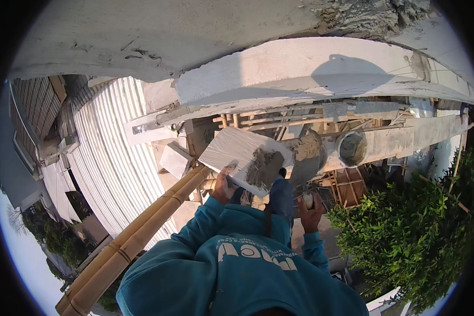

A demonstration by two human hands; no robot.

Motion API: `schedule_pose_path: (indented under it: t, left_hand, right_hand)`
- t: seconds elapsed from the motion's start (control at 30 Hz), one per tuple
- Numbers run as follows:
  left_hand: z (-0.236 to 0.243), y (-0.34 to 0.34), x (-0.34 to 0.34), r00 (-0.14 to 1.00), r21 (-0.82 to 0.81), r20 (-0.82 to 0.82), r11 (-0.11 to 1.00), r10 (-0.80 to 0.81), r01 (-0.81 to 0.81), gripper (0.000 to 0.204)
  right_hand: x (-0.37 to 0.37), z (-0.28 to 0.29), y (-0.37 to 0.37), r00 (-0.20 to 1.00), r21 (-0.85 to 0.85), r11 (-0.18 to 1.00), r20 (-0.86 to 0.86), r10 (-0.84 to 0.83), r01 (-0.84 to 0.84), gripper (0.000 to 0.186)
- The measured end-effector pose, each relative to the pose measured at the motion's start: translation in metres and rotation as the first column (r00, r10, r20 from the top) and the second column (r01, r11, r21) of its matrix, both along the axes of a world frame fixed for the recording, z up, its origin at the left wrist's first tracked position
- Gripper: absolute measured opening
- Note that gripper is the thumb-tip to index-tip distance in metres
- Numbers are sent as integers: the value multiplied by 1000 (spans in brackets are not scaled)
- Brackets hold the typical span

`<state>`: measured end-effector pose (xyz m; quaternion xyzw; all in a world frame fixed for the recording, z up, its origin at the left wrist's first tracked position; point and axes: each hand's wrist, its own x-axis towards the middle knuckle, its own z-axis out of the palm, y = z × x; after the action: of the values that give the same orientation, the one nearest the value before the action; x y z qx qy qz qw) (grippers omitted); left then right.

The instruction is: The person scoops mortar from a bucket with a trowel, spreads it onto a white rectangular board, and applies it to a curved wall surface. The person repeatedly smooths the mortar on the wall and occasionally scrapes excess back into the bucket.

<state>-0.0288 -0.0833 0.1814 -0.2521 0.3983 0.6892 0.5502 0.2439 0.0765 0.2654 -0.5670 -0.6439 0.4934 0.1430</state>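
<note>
My left hand (pixel 223 187) grips the near edge of a pale, ribbed rectangular board (pixel 226 147), which carries a heap of grey mortar (pixel 265 169) on its right part. My right hand (pixel 310 213) is closed around the light handle of a trowel (pixel 308 200), lower and right of the board. A grey blade-like shape (pixel 304 176) extends beyond that handle, partly merging with what lies below. Behind it is a container with drier, tan material (pixel 306 147). A round bucket (pixel 353 148) of grey mix sits further right on the plank walkway.
Bamboo poles (pixel 158 211) run diagonally at my left. A white plastered ledge (pixel 268 68) spans the top. Plank scaffolding (pixel 395 137) extends right, above a drop with wooden frames. A corrugated roof (pixel 108 147) lies below left, and leafy branches (pixel 395 237) fill the lower right.
</note>
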Motion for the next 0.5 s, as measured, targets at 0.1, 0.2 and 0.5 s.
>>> schedule_pose_path:
  t: [0.1, 0.2, 0.5]
  left_hand:
    - [27, -10, -2, 996, -69, -3, 994, 85, -85, 46]
    - [43, -40, -7, 986, -81, -25, 983, 163, -165, 47]
    - [45, -111, -16, 925, -211, -110, 901, 363, -379, 43]
  right_hand:
    - [-72, 47, -6, 969, 82, 976, -132, 211, -201, 33]
    - [-115, 52, -17, 960, -250, 933, -179, 216, -257, 36]
    - [-237, 23, -41, 931, -592, 760, -362, 46, -268, 31]
